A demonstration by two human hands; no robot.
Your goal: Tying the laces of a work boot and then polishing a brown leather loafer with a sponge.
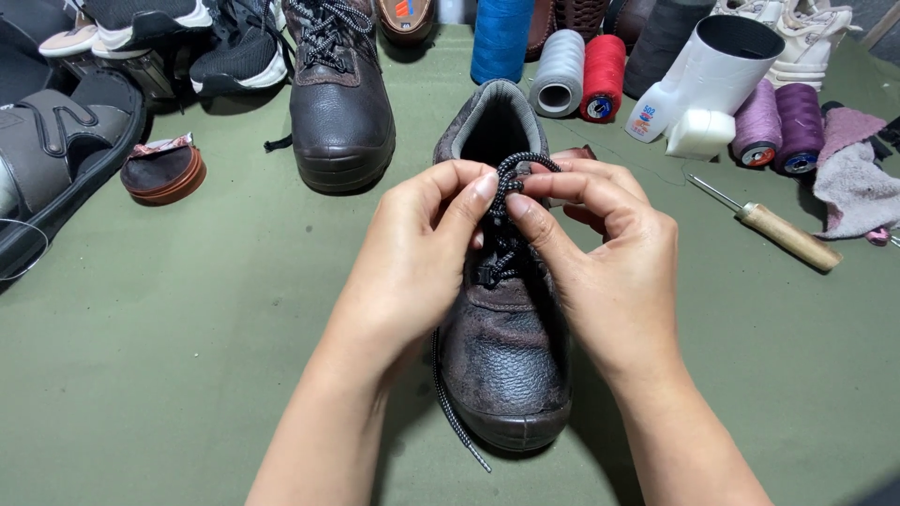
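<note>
Shoe point(506, 356): dark brown ankle boot of pebbled leather with a rounded, scuffed toe cap; it stands upright at the centre of the green worktop point(187, 375), between the two forearms.
Long axis: runs straight away from the person, toe nearest the body, open collar farthest.
Lace point(514, 183): round cord, black flecked with white; it is threaded up the eyelets and arches in a loop over the tongue, while one loose end trails down the left side of the toe onto the worktop.
Left hand point(417, 253): thumb and forefinger pressed together, pinching the lace at the loop's left side.
Right hand point(609, 253): fingertips pressed together on the lace at the loop's right side; other fingers curled.
Key relation: both grips meet over the top eyelets, touching or nearly so, equally near the loop; the boot lies directly under them.
Second boot point(339, 89): matching, laced, standing behind and left, well apart.
Thread spools point(600, 75): blue, grey, red and purple, upright along the far edge.
Awl point(778, 230): wooden handle, metal shaft, lying to the right.
Glue bottle point(656, 108): white plastic, beside the spools.
</note>
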